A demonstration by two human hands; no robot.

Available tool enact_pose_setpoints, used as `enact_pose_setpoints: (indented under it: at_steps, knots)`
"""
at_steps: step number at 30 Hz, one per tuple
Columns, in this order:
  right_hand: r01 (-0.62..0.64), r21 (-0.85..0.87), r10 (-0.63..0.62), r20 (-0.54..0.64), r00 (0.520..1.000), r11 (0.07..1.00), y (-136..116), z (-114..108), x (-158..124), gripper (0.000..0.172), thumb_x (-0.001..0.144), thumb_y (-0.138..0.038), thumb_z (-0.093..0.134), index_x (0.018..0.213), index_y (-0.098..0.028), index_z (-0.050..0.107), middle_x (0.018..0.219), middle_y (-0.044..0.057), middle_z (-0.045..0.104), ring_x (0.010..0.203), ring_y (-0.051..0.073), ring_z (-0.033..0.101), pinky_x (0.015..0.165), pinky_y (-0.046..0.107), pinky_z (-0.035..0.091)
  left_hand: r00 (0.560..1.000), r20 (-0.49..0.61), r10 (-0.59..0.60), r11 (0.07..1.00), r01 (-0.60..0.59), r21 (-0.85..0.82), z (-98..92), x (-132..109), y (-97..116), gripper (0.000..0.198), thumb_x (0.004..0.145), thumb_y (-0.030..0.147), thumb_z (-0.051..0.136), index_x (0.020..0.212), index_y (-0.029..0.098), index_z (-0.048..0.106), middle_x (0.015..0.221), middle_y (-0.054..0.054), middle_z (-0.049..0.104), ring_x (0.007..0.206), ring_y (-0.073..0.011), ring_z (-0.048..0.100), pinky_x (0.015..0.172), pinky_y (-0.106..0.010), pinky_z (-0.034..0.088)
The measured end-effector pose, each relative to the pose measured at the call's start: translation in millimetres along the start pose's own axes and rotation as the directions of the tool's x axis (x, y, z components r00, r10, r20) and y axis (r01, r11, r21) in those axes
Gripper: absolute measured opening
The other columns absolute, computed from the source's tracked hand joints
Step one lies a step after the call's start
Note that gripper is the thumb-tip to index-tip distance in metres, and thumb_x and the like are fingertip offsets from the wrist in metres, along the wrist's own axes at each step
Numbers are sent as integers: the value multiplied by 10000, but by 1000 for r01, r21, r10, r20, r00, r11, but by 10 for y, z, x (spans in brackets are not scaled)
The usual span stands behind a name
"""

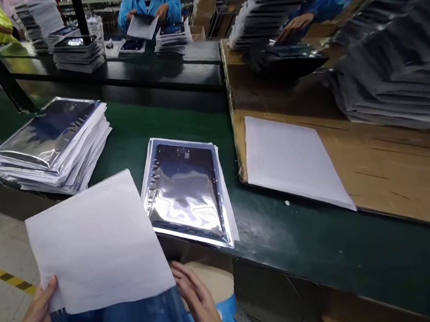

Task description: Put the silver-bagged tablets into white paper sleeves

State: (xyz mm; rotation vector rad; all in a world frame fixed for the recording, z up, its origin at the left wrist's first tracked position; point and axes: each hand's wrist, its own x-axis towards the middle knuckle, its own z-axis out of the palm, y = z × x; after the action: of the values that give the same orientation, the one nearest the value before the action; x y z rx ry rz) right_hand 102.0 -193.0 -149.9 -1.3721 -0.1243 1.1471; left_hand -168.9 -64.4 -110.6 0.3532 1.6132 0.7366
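My left hand grips the lower left corner of a white sheet of paper that I hold over my lap, tilted toward me. My right hand touches the sheet's lower right edge from beneath, fingers spread. Just beyond the sheet, on the green belt, lies a silver foil bag with a dark flat device inside, resting on a few white sheets. A taller stack of foil bags and paper sits at the left.
A cardboard board at the right carries a pile of white sheets and grey bag stacks. Across the belt, a person in a blue coat handles a sheet; another blue sleeve's hand rests near stacks.
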Motion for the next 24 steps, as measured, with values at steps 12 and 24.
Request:
enact_pose_setpoints:
  at_steps: [12, 24]
  knots:
    - [-94, 66, 97, -48, 994, 993, 631, -9, 386, 524, 726, -458, 695, 1140, -142, 640, 1058, 102, 723, 992, 251, 648, 926, 404, 467, 999, -25, -42, 975, 47, 216, -146, 498, -736, 368, 838, 434, 561, 1034, 137, 652, 1083, -144, 706, 1123, -261, 598, 923, -361, 498]
    - [-210, -211, 212, -10, 977, 955, 677, -349, 13, 476, 660, -484, 734, 1003, -155, 724, 966, 96, 745, 967, 276, 648, 972, 447, 418, 996, -82, -41, 850, 78, 521, -631, -99, -1183, 334, 754, 529, 583, 823, 223, 694, 1056, -118, 717, 1243, -320, 485, 1043, -471, 375]
